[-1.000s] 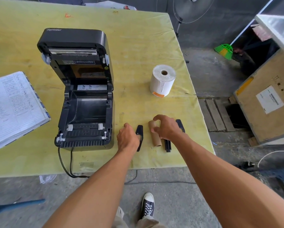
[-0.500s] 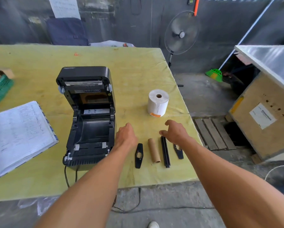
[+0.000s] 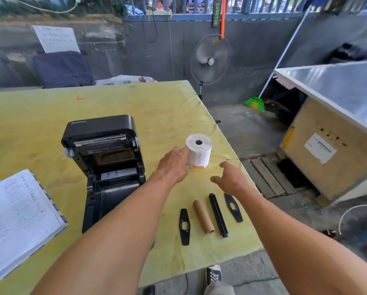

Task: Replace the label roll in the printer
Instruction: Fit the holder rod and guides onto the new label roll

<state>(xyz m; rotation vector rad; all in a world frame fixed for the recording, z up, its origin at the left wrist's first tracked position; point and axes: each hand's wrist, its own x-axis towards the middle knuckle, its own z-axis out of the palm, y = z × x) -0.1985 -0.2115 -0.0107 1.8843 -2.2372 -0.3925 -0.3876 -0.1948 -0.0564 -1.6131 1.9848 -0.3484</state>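
The black plastic label printer (image 3: pixel 106 167) is seen at centre left of the frame with its lid raised and its roll bay bare, while the spent brown cardboard core (image 3: pixel 203 216), the black plastic spindle bar (image 3: pixel 218 215) and two flat black plastic roll guides (image 3: pixel 184 226) (image 3: pixel 233 207) are laid out side by side at lower centre on the yellow-covered desk (image 3: pixel 40 116). Removal of the old roll is thus judged complete; fitting of the new one is not yet begun. The fresh white paper label roll (image 3: pixel 199 150) stands upright at centre frame, right of the printer and above the loose parts. The left hand (image 3: pixel 174 166) is spread with fingers unclenched, its fingertips at or against the roll's left side, nothing yet grasped. The right hand (image 3: pixel 231 178) is held open and empty below right of the roll, near the desk's right edge, where little margin is left. Bare cloth lies between roll and printer. An open handwritten ledger (image 3: pixel 14 216) crowds the lower left
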